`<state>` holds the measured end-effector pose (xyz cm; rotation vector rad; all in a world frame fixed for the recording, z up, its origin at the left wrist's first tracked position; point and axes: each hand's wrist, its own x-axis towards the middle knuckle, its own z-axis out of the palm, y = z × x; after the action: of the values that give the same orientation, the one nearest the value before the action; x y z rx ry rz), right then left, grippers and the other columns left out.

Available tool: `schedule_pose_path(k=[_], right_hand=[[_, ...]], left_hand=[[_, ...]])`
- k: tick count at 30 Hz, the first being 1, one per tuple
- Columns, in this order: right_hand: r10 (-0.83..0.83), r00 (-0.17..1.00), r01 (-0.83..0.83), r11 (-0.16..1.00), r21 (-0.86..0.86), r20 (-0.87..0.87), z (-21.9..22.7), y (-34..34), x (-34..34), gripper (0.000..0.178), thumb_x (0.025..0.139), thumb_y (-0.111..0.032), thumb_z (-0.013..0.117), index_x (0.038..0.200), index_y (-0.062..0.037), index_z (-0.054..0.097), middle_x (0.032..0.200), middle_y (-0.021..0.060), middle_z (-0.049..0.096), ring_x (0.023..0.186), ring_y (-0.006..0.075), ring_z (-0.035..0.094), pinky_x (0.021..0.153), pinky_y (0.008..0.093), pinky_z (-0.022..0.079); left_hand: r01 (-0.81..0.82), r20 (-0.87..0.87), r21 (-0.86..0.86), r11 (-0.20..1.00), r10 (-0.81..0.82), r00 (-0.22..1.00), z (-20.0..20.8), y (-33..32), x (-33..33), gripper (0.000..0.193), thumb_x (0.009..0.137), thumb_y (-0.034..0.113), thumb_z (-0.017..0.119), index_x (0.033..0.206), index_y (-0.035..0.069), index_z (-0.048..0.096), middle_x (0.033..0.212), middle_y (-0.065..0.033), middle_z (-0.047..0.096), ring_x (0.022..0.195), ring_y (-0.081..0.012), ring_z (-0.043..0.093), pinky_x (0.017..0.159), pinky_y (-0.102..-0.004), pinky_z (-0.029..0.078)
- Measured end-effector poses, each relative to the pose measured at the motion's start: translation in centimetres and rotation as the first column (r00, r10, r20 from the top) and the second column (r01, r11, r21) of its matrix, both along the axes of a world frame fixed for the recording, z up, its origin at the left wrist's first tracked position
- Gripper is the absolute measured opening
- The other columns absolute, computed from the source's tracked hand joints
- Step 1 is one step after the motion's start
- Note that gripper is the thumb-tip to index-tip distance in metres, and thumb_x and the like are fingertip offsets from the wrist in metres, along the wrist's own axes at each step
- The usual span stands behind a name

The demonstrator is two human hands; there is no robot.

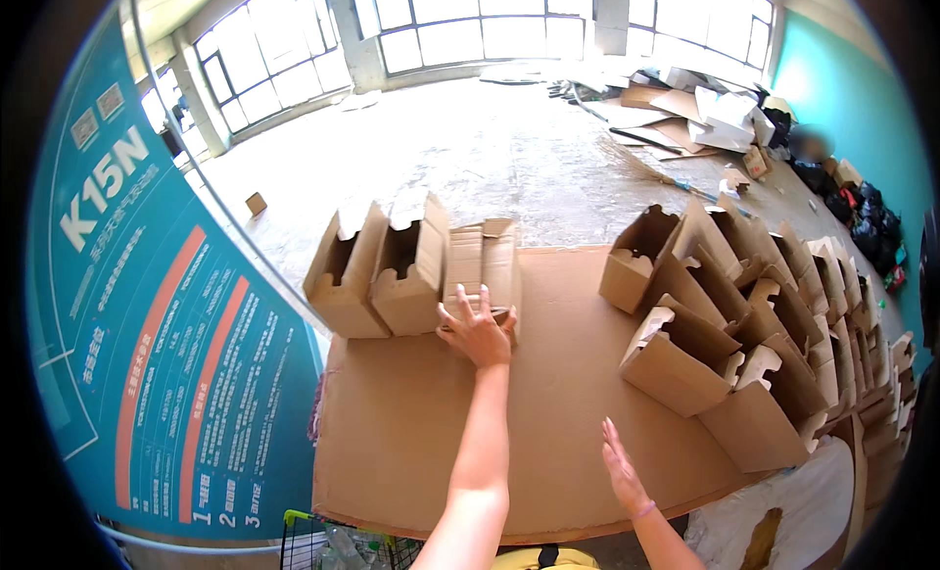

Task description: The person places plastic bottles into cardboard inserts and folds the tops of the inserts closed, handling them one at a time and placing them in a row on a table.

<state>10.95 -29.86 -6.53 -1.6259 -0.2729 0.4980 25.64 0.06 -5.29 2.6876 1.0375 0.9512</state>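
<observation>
Lining the top of the frame: wide windows [480,31], bright, above a pale floor [431,149]. Filling the left side: tall blue banner [157,355] with orange bars. At upper right: heap of scrap cardboard [676,115], a broom [636,164] lying just before it, black bags [871,217] along a turquoise wall [842,61]. At upper left, on the floor: one small box [256,204]. At the lower edge, left of centre: wire basket [299,541] with green rim, clear bottles inside. At lower right: white sack [783,511]. Crowding the right side: many open boxes [676,369], brown, standing close together in rows, the nearest on the cardboard sheet [401,443] that spans the centre.

Standing at upper centre-left, on the far part of the sheet: two open boxes, leftmost [343,310] and its neighbour [406,306], side by side, notched flaps raised. Just right of these, close against the second: folded-over box [464,252], plain brown, top flaps lying down, lengthwise seam between panels, near end partly covered.

Touching its near end: left hand [478,333], fingers spread on top, thumb apart at right; cannot tell whether clasping or only pressing. At lower centre-right, above the sheet: right hand [624,472], open, fingers straight and together, holding nothing.
</observation>
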Motion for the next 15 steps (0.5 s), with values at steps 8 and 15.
schedule_pose_path(k=[8,15], right_hand=[[-0.394,0.896,0.428,0.889,-0.163,0.205,3.6,-9.6,-2.8,0.061,0.096,-0.021,0.059,0.148,-0.0009,0.034,0.149,0.0159,0.04,0.141,0.0277,0.035,0.115,0.041,0.028],[-0.179,0.505,0.786,0.499,-0.364,0.844,9.5,-15.8,1.0,0.076,0.079,-0.001,0.068,0.147,-0.0037,0.035,0.149,0.0167,0.04,0.14,0.0357,0.035,0.117,0.0441,0.027]], left_hand=[[-0.069,-0.277,-0.037,0.997,0.057,0.959,0.9,2.7,5.9,0.069,0.08,0.066,0.06,0.14,0.033,0.051,0.156,-0.0037,0.031,0.14,-0.0436,0.026,0.103,-0.0698,0.028],[0.034,-0.493,-0.207,0.978,-0.134,0.859,0.7,6.5,7.1,0.087,0.078,0.078,0.052,0.151,0.037,0.03,0.163,-0.0049,0.009,0.146,-0.0474,0.005,0.106,-0.0743,0.022]])
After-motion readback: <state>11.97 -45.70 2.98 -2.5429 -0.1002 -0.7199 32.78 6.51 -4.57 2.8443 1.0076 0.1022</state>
